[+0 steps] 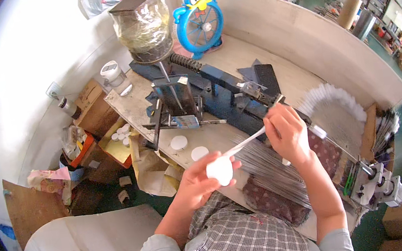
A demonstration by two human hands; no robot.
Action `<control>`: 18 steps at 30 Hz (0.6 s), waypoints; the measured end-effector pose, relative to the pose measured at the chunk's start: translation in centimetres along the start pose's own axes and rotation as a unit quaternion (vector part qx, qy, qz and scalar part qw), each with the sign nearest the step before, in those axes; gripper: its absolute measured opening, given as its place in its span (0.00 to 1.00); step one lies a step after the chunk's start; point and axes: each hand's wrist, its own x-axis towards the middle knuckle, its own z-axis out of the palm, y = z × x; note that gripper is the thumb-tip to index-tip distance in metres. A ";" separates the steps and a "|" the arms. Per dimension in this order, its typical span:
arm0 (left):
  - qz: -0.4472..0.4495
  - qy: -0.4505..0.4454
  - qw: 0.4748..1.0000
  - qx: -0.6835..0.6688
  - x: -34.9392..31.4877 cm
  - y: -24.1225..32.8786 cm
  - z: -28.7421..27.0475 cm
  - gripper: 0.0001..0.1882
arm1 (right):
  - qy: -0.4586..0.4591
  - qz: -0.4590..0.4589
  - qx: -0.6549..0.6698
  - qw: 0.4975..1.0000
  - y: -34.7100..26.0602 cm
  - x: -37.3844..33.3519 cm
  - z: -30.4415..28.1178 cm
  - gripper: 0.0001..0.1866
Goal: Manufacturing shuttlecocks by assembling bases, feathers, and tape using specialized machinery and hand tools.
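Our left hand (199,178) is closed and our right hand (288,134) pinches, both near the frame's centre. The worktop (247,53) bears a bundle of thin rods (275,167), right of centre; between our fingers we hold, left, a white disc (220,171), and right, a slim white strip (247,142).
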 end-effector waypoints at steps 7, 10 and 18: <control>0.013 0.101 0.983 -0.153 1.6 0.5 -0.2 0.32 | -0.072 0.025 -0.009 0.997 -2.4 -1.7 -1.2 0.12; -0.006 0.086 0.974 -0.210 1.4 0.5 -0.8 0.26 | -0.089 0.030 -0.008 0.996 -2.9 -1.8 -1.6 0.13; -0.037 0.063 0.990 -0.120 0.9 -0.4 -3.5 0.28 | -0.171 0.119 0.061 0.976 -4.5 -3.1 -2.1 0.12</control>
